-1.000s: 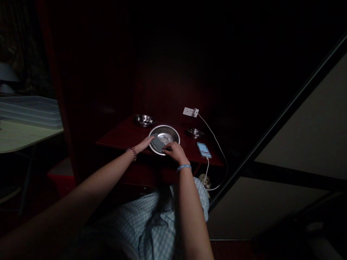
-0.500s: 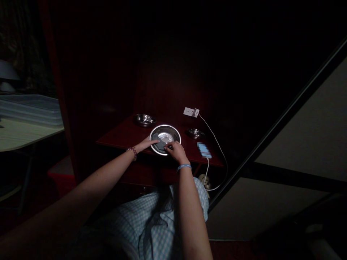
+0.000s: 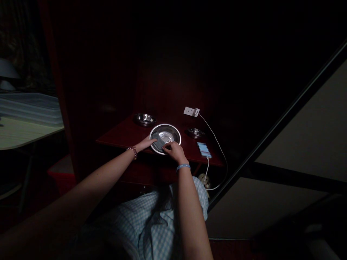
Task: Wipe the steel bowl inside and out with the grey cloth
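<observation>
A large steel bowl (image 3: 177, 134) with a bright rim is at the front of the dark red tabletop. A flat grey cloth (image 3: 159, 143) lies over the left front of its inside. My left hand (image 3: 146, 143), with a beaded bracelet at the wrist, is closed on the cloth at the bowl's left rim, thumb on top; its other fingers are hidden. With fingertips pinched together, my right hand (image 3: 175, 151) grips the cloth's right edge over the front rim. A blue band circles that wrist.
Smaller steel bowls stand behind, one at left (image 3: 144, 119) and another at right (image 3: 195, 133). A phone (image 3: 204, 150) lies at the right edge, its white cable (image 3: 216, 139) running to a wall socket (image 3: 191, 111). Clear plastic boxes (image 3: 29, 108) sit on a pale table (image 3: 29, 135).
My right hand has shifted slightly left with the cloth's edge, and the cloth's folds look a little different. My left hand stays at the bowl's left rim.
</observation>
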### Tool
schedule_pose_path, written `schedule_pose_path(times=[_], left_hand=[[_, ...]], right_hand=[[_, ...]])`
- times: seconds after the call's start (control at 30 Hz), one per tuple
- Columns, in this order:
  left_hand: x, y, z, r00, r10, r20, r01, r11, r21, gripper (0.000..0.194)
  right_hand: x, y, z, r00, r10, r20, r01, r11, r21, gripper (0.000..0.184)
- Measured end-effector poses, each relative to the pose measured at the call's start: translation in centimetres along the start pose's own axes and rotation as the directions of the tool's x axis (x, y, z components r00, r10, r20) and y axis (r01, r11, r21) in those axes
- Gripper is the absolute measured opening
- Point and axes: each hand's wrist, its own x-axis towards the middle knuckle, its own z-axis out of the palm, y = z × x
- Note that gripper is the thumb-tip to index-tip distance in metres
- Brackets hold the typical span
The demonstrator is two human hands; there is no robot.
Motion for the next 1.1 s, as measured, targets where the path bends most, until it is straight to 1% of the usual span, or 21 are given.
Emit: schedule_pose_path(times=[0.1, 0.23, 0.33, 0.47, 0.53, 0.67, 0.73, 0.83, 0.97, 1.03, 1.1], left_hand=[[0.1, -0.1, 0.0, 1.0, 0.004, -0.009, -0.004, 1.0, 0.003, 0.042], [0.2, -0.2, -0.1, 1.0, 0.017, -0.016, -0.017, 1.0, 0.013, 0.045], [0.4, -0.4, 0.0, 1.0, 0.024, -0.01, -0.024, 1.0, -0.011, 0.048], [0.6, -0.6, 0.1, 0.999, 0.024, 0.025, -0.022, 0.998, -0.065, 0.051], [0.6, -0.6, 0.1, 0.999, 0.024, 0.037, -0.021, 0.997, -0.079, 0.052], [0.4, -0.4, 0.1, 0.998, 0.031, 0.048, -0.025, 0.993, -0.116, 0.058], [0.4, -0.2, 0.1, 0.999, 0.011, 0.049, -0.005, 0.993, -0.121, 0.06], [0.4, -0.1, 0.1, 1.0, -0.018, 0.016, 0.019, 0.995, -0.101, 0.061], [0.5, -0.1, 0.1, 1.0, 0.002, -0.011, -0.003, 0.997, -0.071, 0.06], [0.5, -0.1, 0.1, 1.0, 0.008, -0.001, -0.008, 0.998, -0.062, 0.059], [0.5, -0.2, 0.0, 1.0, 0.011, 0.002, -0.011, 0.998, -0.069, 0.06]], right_hand=[[0.0, -0.1, 0.0, 0.999, -0.021, 0.035, 0.02, 1.0, 0.019, 0.02], [-0.2, -0.3, 0.0, 0.999, -0.006, 0.053, 0.004, 0.999, 0.037, 0.032], [-0.2, -0.4, 0.1, 1.0, -0.012, 0.005, 0.012, 0.999, 0.044, 0.035], [0.2, -0.1, 0.9, 0.99, -0.089, -0.107, 0.102, 0.987, 0.121, 0.037], [0.5, 0.2, 1.5, 0.983, -0.132, -0.129, 0.151, 0.978, 0.146, 0.041], [0.9, 0.4, 2.4, 0.977, -0.202, -0.073, 0.211, 0.966, 0.15, 0.045], [0.9, 0.3, 2.6, 0.977, -0.209, -0.04, 0.212, 0.965, 0.154, 0.044], [0.8, 0.0, 2.7, 0.976, -0.219, 0.003, 0.216, 0.964, 0.154, 0.044], [0.6, -0.2, 2.6, 0.975, -0.212, 0.072, 0.203, 0.971, 0.124, 0.042], [0.6, -0.3, 2.5, 0.976, -0.204, 0.081, 0.194, 0.974, 0.116, 0.042], [0.6, -0.4, 2.4, 0.979, -0.195, 0.06, 0.188, 0.976, 0.112, 0.043]])
